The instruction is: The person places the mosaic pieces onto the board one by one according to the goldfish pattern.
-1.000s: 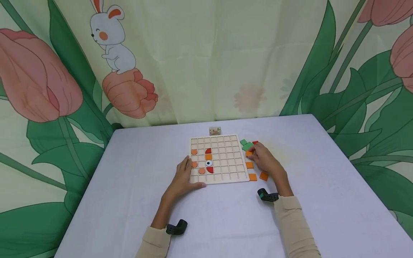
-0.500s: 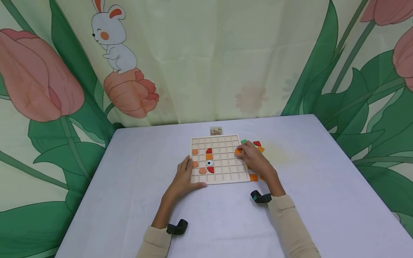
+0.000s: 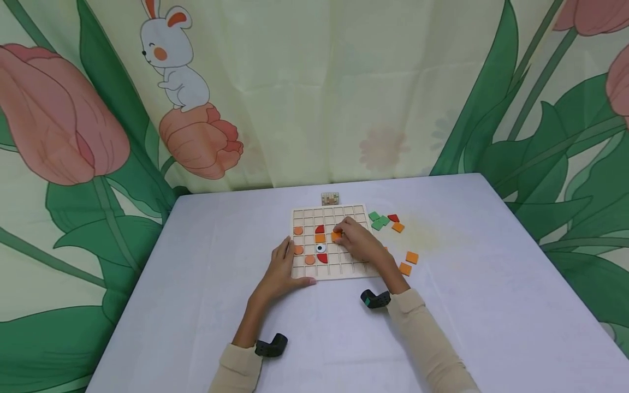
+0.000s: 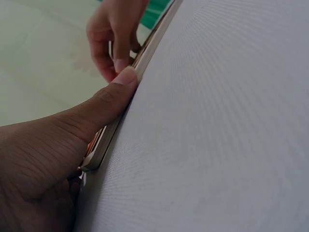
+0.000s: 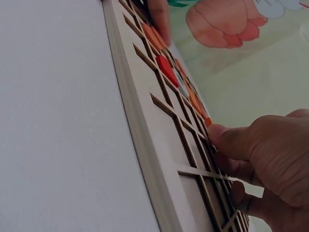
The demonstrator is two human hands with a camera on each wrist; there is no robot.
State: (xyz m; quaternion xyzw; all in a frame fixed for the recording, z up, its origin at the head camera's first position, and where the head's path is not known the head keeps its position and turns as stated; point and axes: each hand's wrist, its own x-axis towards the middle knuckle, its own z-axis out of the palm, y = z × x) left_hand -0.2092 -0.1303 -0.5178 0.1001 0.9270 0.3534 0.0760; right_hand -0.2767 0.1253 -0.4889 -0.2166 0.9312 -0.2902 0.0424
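A pale wooden grid board (image 3: 307, 214) lies on the table, seen edge-on in both wrist views. My right hand (image 3: 361, 243) is over its middle, pinching an orange square tile (image 3: 336, 236) between thumb and fingers. Just left of that tile, one column holds a red quarter-round (image 3: 320, 228), an orange square (image 3: 320, 238), a white eye disc (image 3: 321, 248) and another red piece (image 3: 322, 258). Several peach discs (image 3: 310, 260) sit farther left. My left hand (image 3: 280, 273) rests at the near left corner, fingers along the side, its thumb (image 4: 104, 104) against the front edge.
Right of the board lie green tiles (image 3: 383, 220), a red piece (image 3: 393, 218) and loose orange squares (image 3: 411, 257). A small patterned block (image 3: 330, 198) stands behind the board. A printed curtain (image 3: 314, 98) hangs beyond the white table (image 3: 221, 229).
My right hand took an orange square from the pile beside the board and carried it left, over the grid to its middle. My left hand has stayed at the corner.
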